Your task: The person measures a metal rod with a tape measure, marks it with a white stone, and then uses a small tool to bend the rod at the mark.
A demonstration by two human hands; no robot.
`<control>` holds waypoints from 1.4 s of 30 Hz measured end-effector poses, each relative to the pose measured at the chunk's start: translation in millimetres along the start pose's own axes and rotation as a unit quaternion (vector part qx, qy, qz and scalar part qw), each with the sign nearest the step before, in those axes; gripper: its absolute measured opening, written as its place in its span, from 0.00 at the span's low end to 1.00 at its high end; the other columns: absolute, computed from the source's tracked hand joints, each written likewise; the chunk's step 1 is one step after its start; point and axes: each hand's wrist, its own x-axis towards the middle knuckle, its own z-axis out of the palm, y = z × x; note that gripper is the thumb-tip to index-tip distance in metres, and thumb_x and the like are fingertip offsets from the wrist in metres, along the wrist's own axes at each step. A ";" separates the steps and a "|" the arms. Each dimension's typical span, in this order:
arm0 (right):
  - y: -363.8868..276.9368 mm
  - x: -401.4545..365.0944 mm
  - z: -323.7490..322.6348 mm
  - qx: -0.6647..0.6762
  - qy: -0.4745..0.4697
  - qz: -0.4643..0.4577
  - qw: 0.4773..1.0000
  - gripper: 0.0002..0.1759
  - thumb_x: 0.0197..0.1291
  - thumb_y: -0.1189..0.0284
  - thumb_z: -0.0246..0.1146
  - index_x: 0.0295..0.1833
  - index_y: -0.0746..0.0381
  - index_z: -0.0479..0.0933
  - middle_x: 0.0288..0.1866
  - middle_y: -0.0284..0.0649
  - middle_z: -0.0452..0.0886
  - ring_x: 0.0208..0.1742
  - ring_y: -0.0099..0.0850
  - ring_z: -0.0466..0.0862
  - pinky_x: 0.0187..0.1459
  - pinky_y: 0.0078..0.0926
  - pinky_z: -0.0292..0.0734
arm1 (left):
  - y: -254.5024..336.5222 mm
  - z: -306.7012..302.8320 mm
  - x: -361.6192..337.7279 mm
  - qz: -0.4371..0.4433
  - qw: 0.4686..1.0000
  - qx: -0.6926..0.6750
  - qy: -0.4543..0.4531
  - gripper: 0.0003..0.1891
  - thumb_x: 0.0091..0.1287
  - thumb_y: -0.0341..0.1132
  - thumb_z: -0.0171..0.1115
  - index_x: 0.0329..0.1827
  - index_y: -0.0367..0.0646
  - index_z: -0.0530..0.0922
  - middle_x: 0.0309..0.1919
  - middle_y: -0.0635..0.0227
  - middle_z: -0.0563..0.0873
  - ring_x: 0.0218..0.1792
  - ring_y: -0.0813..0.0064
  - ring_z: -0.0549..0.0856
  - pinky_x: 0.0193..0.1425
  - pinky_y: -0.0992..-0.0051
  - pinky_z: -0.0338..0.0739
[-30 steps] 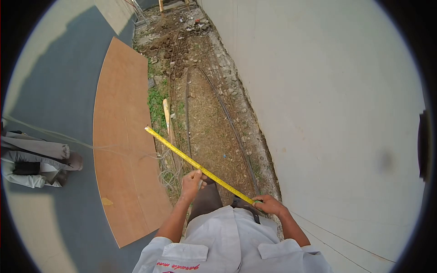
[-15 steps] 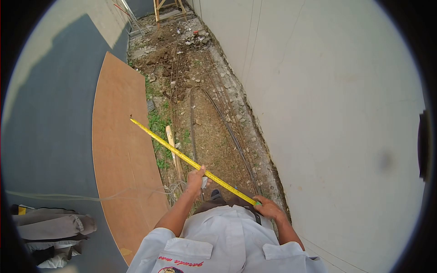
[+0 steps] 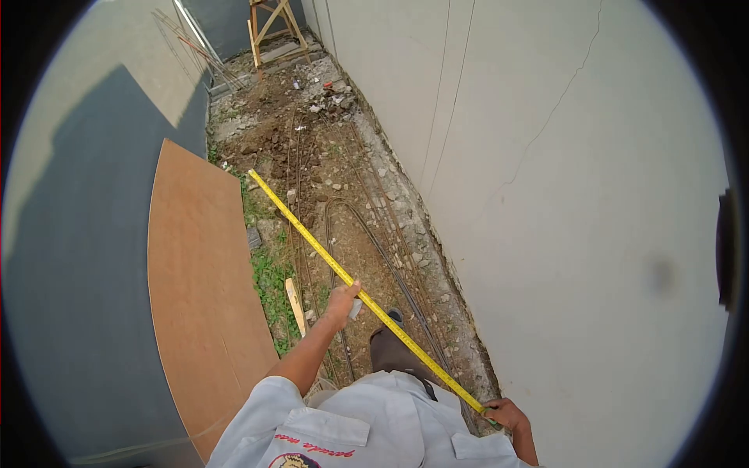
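Right hand moved outward, gripping yellow tape; shirt: "garuda mas".

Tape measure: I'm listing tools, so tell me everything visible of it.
The tape is long, narrow and yellow with dark markings, material unclear, extended nearly straight. It slants above the ground, free end at upper left. The left hand grips it partway along; the right hand holds its near end, where green shows.
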 end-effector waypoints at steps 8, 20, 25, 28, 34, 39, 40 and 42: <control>-223.5 85.4 -11.2 -0.014 0.018 -0.095 0.995 0.23 0.53 0.60 0.64 0.50 0.64 0.81 0.41 0.47 0.84 0.42 0.34 0.83 0.47 0.30 0.76 | 14.0 82.4 53.4 -0.071 0.984 0.047 -0.154 0.20 0.72 0.48 0.53 0.40 0.36 0.77 0.31 0.62 0.84 0.23 0.76 0.83 0.24 0.77 0.78; -126.0 76.2 -28.0 0.122 0.131 0.080 0.981 0.29 0.48 0.70 0.66 0.60 0.60 0.75 0.50 0.45 0.83 0.51 0.33 0.81 0.54 0.27 0.74 | 122.2 63.4 279.8 -0.097 0.992 0.030 -0.070 0.17 0.69 0.43 0.58 0.44 0.35 0.79 0.27 0.62 0.83 0.19 0.72 0.83 0.19 0.74 0.76; -192.9 -5.7 -54.0 0.274 0.125 0.075 0.950 0.14 0.55 0.73 0.60 0.48 0.61 0.83 0.37 0.41 0.84 0.37 0.28 0.79 0.44 0.22 0.74 | 178.8 56.6 373.0 -0.105 0.993 0.039 -0.040 0.17 0.69 0.42 0.58 0.47 0.34 0.79 0.27 0.60 0.83 0.19 0.70 0.82 0.19 0.72 0.77; -230.6 20.2 -55.1 0.202 0.129 0.123 0.963 0.15 0.55 0.73 0.61 0.48 0.68 0.81 0.36 0.42 0.84 0.37 0.28 0.80 0.42 0.24 0.75 | 183.6 59.8 394.8 -0.124 0.991 0.042 -0.024 0.16 0.69 0.42 0.58 0.45 0.34 0.78 0.24 0.60 0.81 0.18 0.69 0.81 0.18 0.69 0.76; -310.0 94.9 -39.7 0.165 0.172 0.127 0.963 0.21 0.47 0.68 0.67 0.48 0.63 0.83 0.33 0.42 0.85 0.31 0.29 0.81 0.36 0.26 0.76 | 166.2 65.7 380.9 -0.194 0.973 -0.021 -0.125 0.16 0.69 0.41 0.59 0.43 0.33 0.76 0.24 0.59 0.80 0.16 0.69 0.79 0.16 0.70 0.74; -379.3 111.4 -40.9 0.056 0.189 0.095 0.976 0.22 0.49 0.65 0.66 0.50 0.64 0.82 0.29 0.44 0.83 0.32 0.27 0.81 0.37 0.27 0.76 | 162.3 74.9 369.5 -0.207 0.973 0.029 -0.097 0.15 0.69 0.40 0.59 0.38 0.34 0.78 0.21 0.60 0.80 0.15 0.68 0.79 0.15 0.70 0.74; -381.0 109.2 -38.5 0.025 0.201 0.070 0.977 0.22 0.50 0.64 0.66 0.50 0.64 0.82 0.27 0.44 0.83 0.32 0.27 0.81 0.37 0.27 0.76 | 160.5 76.0 372.5 -0.208 0.974 0.049 -0.072 0.15 0.69 0.40 0.59 0.36 0.33 0.79 0.20 0.60 0.81 0.15 0.69 0.80 0.15 0.70 0.74; -374.4 87.5 -38.7 0.037 0.206 0.069 0.975 0.21 0.50 0.64 0.66 0.49 0.64 0.83 0.26 0.44 0.83 0.31 0.28 0.82 0.37 0.28 0.76 | 153.8 78.1 390.2 -0.197 0.976 0.067 -0.069 0.15 0.69 0.41 0.59 0.36 0.33 0.79 0.20 0.59 0.82 0.16 0.69 0.81 0.15 0.70 0.74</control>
